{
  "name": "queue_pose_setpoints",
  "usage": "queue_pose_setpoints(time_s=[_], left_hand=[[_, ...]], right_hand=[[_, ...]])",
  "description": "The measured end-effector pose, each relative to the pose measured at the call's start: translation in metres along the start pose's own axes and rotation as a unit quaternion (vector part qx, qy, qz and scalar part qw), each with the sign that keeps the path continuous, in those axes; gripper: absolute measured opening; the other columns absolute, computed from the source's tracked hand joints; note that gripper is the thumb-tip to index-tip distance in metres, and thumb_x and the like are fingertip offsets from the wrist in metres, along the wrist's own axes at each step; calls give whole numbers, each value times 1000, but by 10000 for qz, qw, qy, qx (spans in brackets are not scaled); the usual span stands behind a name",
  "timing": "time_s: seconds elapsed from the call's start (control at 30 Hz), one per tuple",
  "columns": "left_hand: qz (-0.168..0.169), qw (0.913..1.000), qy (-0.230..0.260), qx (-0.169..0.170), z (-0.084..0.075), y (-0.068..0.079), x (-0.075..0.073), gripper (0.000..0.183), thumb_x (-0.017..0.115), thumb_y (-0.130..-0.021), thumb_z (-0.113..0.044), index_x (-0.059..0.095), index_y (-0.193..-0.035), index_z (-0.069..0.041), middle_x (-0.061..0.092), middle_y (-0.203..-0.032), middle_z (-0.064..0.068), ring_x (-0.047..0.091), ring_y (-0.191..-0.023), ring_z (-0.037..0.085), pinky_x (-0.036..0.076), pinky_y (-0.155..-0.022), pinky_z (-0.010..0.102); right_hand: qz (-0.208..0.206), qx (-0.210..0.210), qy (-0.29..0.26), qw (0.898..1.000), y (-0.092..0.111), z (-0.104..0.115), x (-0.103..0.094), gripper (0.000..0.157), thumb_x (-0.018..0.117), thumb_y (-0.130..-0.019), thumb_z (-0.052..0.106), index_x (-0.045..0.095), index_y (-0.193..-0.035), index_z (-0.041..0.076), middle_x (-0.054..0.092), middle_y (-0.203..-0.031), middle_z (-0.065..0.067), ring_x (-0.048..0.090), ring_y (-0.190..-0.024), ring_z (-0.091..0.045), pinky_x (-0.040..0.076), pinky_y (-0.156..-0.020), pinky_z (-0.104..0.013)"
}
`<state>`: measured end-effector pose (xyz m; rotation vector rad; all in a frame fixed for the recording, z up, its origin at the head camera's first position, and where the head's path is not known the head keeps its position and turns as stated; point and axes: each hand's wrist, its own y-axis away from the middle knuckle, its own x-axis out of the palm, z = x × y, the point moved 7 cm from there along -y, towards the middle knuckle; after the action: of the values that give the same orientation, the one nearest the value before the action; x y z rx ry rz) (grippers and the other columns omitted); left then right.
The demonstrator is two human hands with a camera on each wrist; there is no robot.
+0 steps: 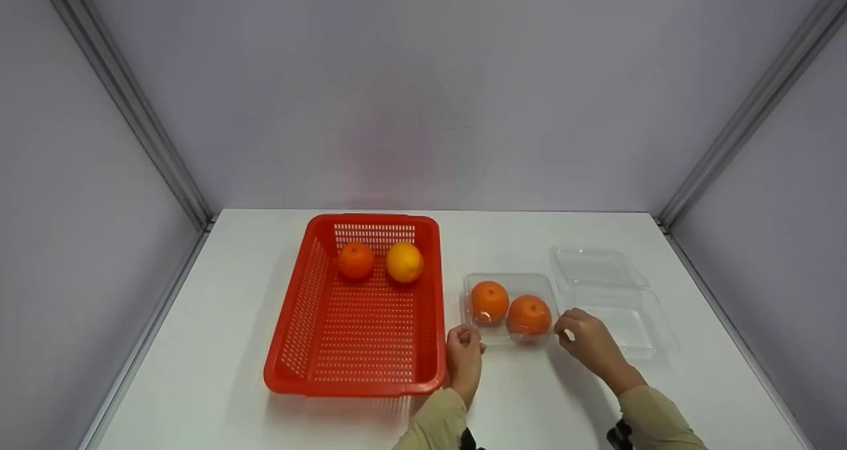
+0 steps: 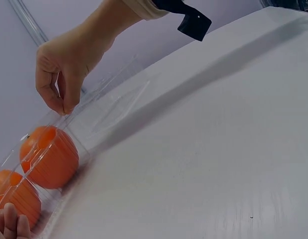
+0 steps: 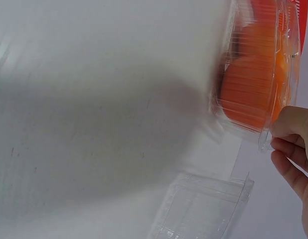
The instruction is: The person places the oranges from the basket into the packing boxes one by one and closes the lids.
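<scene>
Clear plastic clamshell: the filled box (image 1: 519,279) sat on the worktop (image 1: 516,397) directly in front of you, just right of the basket.
Long axis: it ran left to right across your view, so that one long side faced you and the short ends pointed toward the basket and the second box.
Contents: a left orange (image 1: 490,302) and a right orange (image 1: 529,315) sat side by side along that axis, the right one slightly nearer you; clear plastic showed around both.
Left grip: your left hand (image 1: 465,357) had its fingers curled on the near left corner of the filled box, pinching the rim beside the basket's near right corner.
Right grip: your right hand (image 1: 591,344) pinched the rim at the near right corner between thumb and fingertips, as the right wrist view showed.
Second clamshell: an open box (image 1: 625,327) lay to the right, its unfolded length running away from you and leaning leftward at the far end.
Red basket: the slotted basket (image 1: 357,388) stood on your left, its long axis pointing away from you.
Basket fruit: an orange (image 1: 356,261) and a yellower citrus fruit (image 1: 405,263) rested near its far end, slightly apart.
</scene>
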<state>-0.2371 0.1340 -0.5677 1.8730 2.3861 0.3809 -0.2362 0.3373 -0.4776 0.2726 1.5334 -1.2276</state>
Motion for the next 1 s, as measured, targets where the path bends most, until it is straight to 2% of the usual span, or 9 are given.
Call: queue_pose_setpoints(time_s=[0.2, 0.3, 0.37, 0.43, 0.5, 0.63, 0.9, 1.0], left_hand=[[-162, 9998, -100, 5, 1, -2, 0, 18, 55, -89, -15, 55, -101, -1, 60, -83, 6, 57, -66, 12, 49, -62, 27], [-274, 9995, -40, 119, 0, -3, 1, 16, 56, -87, -12, 55, -98, 0, 60, -81, 5, 57, -64, 12, 49, -60, 26], [-336, 9992, -10, 208, -1, -3, 1, 14, 56, -86, -9, 54, -96, 1, 59, -79, 6, 56, -63, 12, 48, -59, 26], [-393, 9989, -2, 250, -1, -3, 1, 13, 56, -86, -8, 54, -95, 1, 58, -78, 6, 56, -62, 11, 47, -57, 25], [-433, 9987, 61, 260, -1, -2, 1, 13, 56, -85, -8, 54, -94, 1, 58, -77, 5, 55, -61, 11, 47, -57, 25], [-468, 9984, 120, 299, -1, -1, 2, 12, 56, -84, -7, 54, -93, 1, 57, -75, 5, 54, -60, 11, 46, -56, 25], [-398, 9991, 39, 164, 2, -3, 2, 12, 55, -86, -9, 55, -95, 0, 57, -78, 6, 55, -63, 13, 47, -58, 26], [-365, 9992, -63, 125, 2, -2, 3, 13, 55, -87, -11, 55, -96, -1, 58, -79, 5, 55, -64, 13, 48, -59, 26]], right_hand=[[176, 287, -152, 9993, 1, -4, 1, 25, 71, -56, -14, 62, -67, 7, 55, -71, 0, 54, -66, -13, 50, -58, -28], [52, 656, -292, 9974, 3, -8, -1, 20, 71, -61, -9, 63, -69, 7, 57, -71, 0, 56, -68, -15, 51, -60, -31], [-154, 1056, -349, 9937, 4, -12, -2, 16, 70, -64, -7, 64, -70, 6, 58, -70, -1, 56, -66, -17, 51, -58, -33], [-375, 1575, -415, 9859, 6, -16, -4, 12, 68, -67, -7, 64, -71, 4, 60, -68, -2, 57, -63, -18, 51, -55, -33], [-429, 2222, -474, 9729, 9, -22, -5, 8, 65, -71, -5, 64, -72, 2, 60, -66, -3, 56, -60, -18, 49, -53, -31], [-100, 3144, -536, 9477, 12, -25, -4, 2, 61, -76, 0, 62, -75, -1, 58, -63, -4, 51, -57, -17, 44, -53, -28], [697, 3793, -475, 9214, 10, -20, 0, 16, 61, -78, 8, 62, -84, -8, 61, -69, -12, 56, -62, -23, 47, -57, -36], [1033, 4046, -512, 9072, 13, -23, 4, 21, 59, -81, 10, 62, -85, -10, 63, -72, -15, 58, -64, -25, 48, -57, -38]])
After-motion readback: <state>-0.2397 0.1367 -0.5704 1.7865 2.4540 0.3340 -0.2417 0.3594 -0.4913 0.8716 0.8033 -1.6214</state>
